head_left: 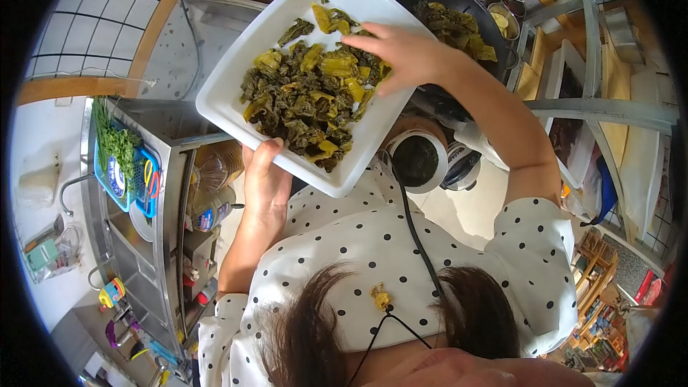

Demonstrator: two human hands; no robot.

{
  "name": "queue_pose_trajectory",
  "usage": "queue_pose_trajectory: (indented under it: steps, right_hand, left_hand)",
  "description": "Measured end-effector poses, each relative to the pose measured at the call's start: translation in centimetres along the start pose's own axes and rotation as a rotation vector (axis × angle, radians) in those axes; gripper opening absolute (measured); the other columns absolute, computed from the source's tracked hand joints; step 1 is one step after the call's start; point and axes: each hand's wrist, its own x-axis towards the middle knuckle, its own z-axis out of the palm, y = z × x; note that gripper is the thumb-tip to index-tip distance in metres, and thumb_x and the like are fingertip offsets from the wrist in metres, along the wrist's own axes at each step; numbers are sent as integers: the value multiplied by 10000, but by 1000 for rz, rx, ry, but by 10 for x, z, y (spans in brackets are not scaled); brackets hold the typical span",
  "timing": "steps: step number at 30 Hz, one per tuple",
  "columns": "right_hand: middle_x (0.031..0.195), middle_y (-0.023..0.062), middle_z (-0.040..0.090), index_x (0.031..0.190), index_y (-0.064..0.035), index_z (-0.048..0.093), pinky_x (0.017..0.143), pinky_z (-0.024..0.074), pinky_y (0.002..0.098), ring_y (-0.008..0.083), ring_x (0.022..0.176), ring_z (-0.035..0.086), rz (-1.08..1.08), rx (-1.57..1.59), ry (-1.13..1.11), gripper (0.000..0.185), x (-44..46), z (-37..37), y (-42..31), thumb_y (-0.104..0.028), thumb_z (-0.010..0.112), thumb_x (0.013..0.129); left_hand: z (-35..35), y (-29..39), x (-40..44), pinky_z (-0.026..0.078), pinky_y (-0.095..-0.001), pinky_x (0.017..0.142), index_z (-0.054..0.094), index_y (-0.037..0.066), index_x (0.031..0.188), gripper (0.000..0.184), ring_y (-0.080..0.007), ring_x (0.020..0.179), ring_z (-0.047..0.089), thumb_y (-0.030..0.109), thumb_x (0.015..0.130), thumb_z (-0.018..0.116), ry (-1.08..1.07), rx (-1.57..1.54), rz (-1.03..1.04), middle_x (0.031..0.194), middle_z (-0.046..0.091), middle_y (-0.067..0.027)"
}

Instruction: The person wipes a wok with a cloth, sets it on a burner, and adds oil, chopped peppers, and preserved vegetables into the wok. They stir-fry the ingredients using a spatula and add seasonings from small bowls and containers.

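A white rectangular plastic tray point(301, 0) is tilted in front of me, with chopped dark green and yellow pickled greens point(308, 100) heaped in it. My left hand point(265, 175) grips the tray's near edge, thumb on the rim and the other fingers hidden beneath. Over the tray's right side is my right hand point(405, 56), its fingers spread at the edge of the greens; no piece shows clearly in its grasp. Just beyond that hand, a black wok point(494, 25) holds more of the same greens point(459, 29).
Several bowls stand behind the wok, one with yellow slices point(499, 23). Below the tray is a round pot point(418, 161) with dark contents. At left, a blue basket point(107, 172) with leafy herbs sits by a steel sink point(132, 258). A metal shelf frame point(602, 109) runs along the right.
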Motion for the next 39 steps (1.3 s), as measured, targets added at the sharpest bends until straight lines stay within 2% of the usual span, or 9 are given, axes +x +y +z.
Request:
queue_pose_trajectory:
  steps: [5,9,13,17,23,32,36,38,39]
  right_hand:
    - [1386,234,250,1372,-226,315,1018,328,417,371,1267,299,106,-131,-38,1005,17,32,0,-273,837,515]
    - [1327,220,304,1384,-225,264,1010,324,422,368,1235,329,250,193,-277,1030,46,26,-9,-277,832,526]
    - [1356,249,268,1426,-246,158,1017,309,452,385,1256,299,-1,384,-319,1140,46,20,-77,-264,837,510]
    - [1333,286,264,1383,-311,291,964,329,543,497,1173,325,-193,73,-156,1016,37,53,-117,-254,824,519]
    - [1183,164,439,1093,-188,545,805,445,452,371,1036,491,-162,108,147,575,53,66,-115,-128,751,560]
    - [1007,94,548,1074,-27,559,879,417,314,196,961,532,-296,466,580,508,30,-14,-69,-54,712,591]
    - [1009,89,593,1118,3,535,799,477,314,170,913,575,-251,660,559,533,11,-61,-42,-145,715,638]
    - [998,98,591,1112,33,477,808,468,291,143,880,571,-491,992,240,443,10,-98,-39,-23,645,706]
    - [954,85,601,1067,26,490,800,473,295,136,862,571,-144,977,472,390,-2,-92,-51,-11,627,703]
  left_hand:
    - [5,-9,-9,391,-349,818,340,99,1252,647,-145,889,444,88,675,633,4,-84,58,981,427,-21]
    - [15,-3,-11,382,-347,846,311,85,1276,646,-144,923,444,70,696,594,28,-124,42,1007,430,-34]
    - [13,5,-10,340,-386,995,135,96,1366,789,-249,1178,366,28,680,518,-201,-235,-9,1260,352,-113]
    - [12,2,-14,383,-343,912,106,139,1383,793,-197,1095,401,7,705,495,-98,-123,9,1262,313,-87]
    - [15,3,-12,330,-352,1006,199,67,1363,742,-209,1195,376,26,700,531,-165,-83,110,1252,376,-83]
    - [19,15,5,445,-546,867,428,56,1112,433,-305,954,536,260,767,594,-93,-45,-12,1016,512,-138]
    - [33,12,9,449,-531,840,406,76,1140,432,-279,963,504,199,767,586,-55,-50,-39,1019,471,-98]
    - [33,7,16,452,-545,821,399,107,1156,445,-264,957,502,188,763,589,-96,-64,-34,1024,468,-88]
    - [34,5,17,452,-550,816,398,115,1161,450,-259,959,500,185,760,591,-106,-65,-43,1022,469,-86]
